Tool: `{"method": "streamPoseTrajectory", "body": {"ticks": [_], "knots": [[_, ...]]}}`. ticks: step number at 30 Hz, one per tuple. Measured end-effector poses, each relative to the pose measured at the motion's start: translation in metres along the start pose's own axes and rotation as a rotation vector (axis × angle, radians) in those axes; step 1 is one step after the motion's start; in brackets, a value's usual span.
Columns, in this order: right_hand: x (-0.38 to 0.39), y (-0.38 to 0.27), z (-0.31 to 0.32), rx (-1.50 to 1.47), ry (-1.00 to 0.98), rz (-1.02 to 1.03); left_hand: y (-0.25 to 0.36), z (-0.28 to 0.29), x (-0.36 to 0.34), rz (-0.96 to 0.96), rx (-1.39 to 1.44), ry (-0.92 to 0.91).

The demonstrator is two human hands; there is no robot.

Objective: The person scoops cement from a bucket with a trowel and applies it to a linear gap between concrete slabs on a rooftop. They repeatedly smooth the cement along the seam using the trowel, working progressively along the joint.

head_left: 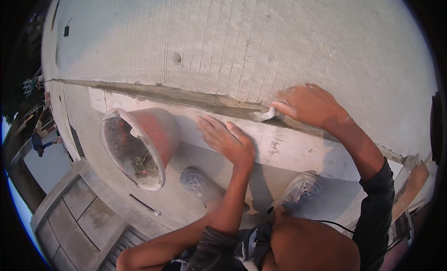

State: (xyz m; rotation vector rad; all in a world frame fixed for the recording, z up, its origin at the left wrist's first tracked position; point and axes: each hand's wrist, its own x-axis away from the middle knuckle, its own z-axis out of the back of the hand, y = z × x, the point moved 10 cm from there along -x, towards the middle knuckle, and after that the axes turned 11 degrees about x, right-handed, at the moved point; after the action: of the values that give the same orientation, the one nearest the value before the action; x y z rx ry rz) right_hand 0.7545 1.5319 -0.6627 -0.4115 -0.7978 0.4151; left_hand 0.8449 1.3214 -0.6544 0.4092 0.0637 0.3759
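Observation:
My right hand (307, 103) is closed around the handle of what looks like a trowel (266, 115), with its bent, mortar-caked neck showing past my thumb. The blade cannot be made out. It meets a band of wet grey mortar (200, 97) that runs along a pale board (288, 143). My left hand (228, 139) lies on the board with its fingers stretched out, just below the mortar band and holding nothing. Left of it stands a reddish bucket (160, 126), its rim crusted and some grey mortar inside.
A broad grey concrete surface (209, 33) with scored lines spreads beyond the mortar band. My feet wear pale clogs (300, 189) close to the board. A thin dark rod (144, 204) lies below the bucket. At the far left, another person (38, 140) is visible.

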Motion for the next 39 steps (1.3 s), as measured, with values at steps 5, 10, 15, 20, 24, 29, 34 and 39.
{"method": "streamPoseTrajectory", "body": {"ticks": [5,10,15,20,24,29,34,39], "knots": [[0.037,0.042,-0.001,0.103,-0.048,-0.048,0.001,-0.003,0.000,-0.009,-0.006,-0.001],[0.079,0.080,0.008,0.220,-0.028,-0.048,-0.001,-0.006,0.001,-0.003,-0.007,0.003],[0.116,0.113,0.009,0.148,-0.049,-0.157,-0.004,0.001,-0.002,0.006,-0.012,0.016],[0.083,0.072,0.007,0.045,0.073,-0.101,0.004,0.001,-0.003,-0.042,0.022,0.002],[0.037,0.028,0.018,-0.011,0.054,-0.065,0.000,-0.002,-0.003,-0.010,-0.001,0.013],[0.022,0.022,0.009,0.013,0.035,-0.016,-0.003,-0.004,0.000,0.019,0.016,-0.005],[0.066,0.065,0.001,0.055,-0.086,-0.100,-0.003,-0.003,0.001,0.004,0.016,0.003],[0.111,0.096,0.015,0.170,0.030,-0.158,-0.003,0.001,0.000,-0.005,0.012,0.022]]}}
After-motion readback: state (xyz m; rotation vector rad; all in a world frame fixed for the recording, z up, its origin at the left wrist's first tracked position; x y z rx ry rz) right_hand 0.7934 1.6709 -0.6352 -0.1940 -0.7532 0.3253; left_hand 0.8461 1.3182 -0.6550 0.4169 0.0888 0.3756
